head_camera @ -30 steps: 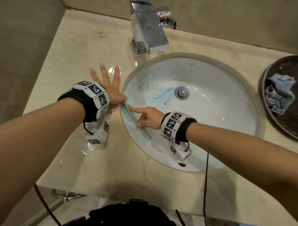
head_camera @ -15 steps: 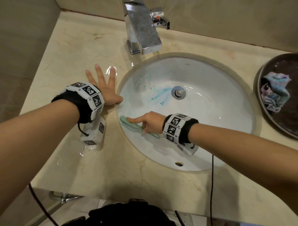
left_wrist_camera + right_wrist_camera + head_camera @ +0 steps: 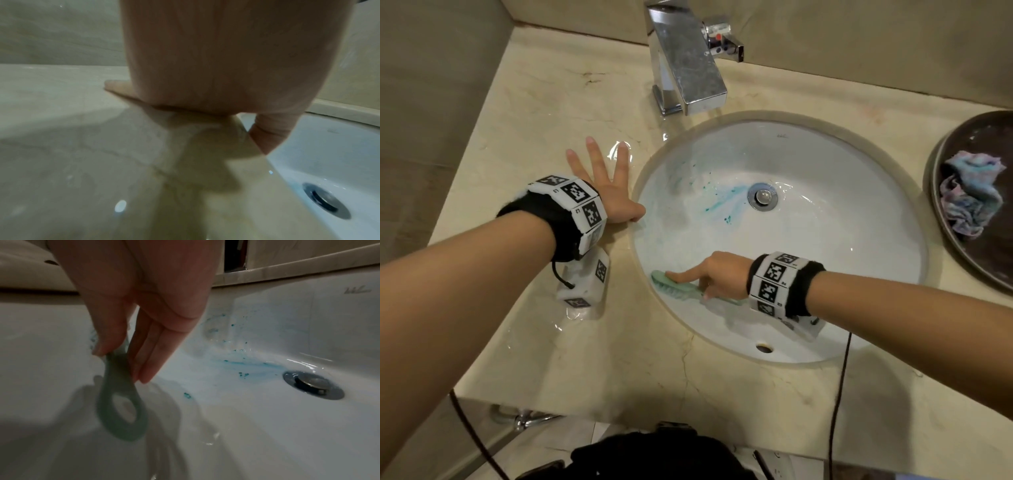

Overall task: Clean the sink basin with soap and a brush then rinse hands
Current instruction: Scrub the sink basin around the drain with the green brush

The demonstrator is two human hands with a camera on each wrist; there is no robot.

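A white oval sink basin (image 3: 842, 240) carries streaks of blue-green soap (image 3: 726, 200) left of its metal drain (image 3: 762, 196). My right hand (image 3: 717, 275) grips a pale green brush (image 3: 674, 286) by the handle, index finger stretched along its back, bristles against the basin's near-left wall. In the right wrist view the brush's looped handle end (image 3: 121, 408) hangs below my right hand (image 3: 131, 337), with the soap (image 3: 242, 363) and the drain (image 3: 313, 385) beyond. My left hand (image 3: 607, 186) lies flat with spread fingers on the wet counter, thumb at the basin's rim; the left wrist view shows that left hand (image 3: 216, 81) pressed down.
A chrome faucet (image 3: 685, 65) stands behind the basin on the beige marble counter (image 3: 524, 113). A dark round tray (image 3: 993, 260) at the right holds a crumpled multicoloured cloth (image 3: 969, 195). Water pools on the counter near the left hand. A wall closes the left side.
My right hand has swept the brush down the basin's left wall toward the near side, turning it from along the rim to lying crosswise. The left hand stayed planted.
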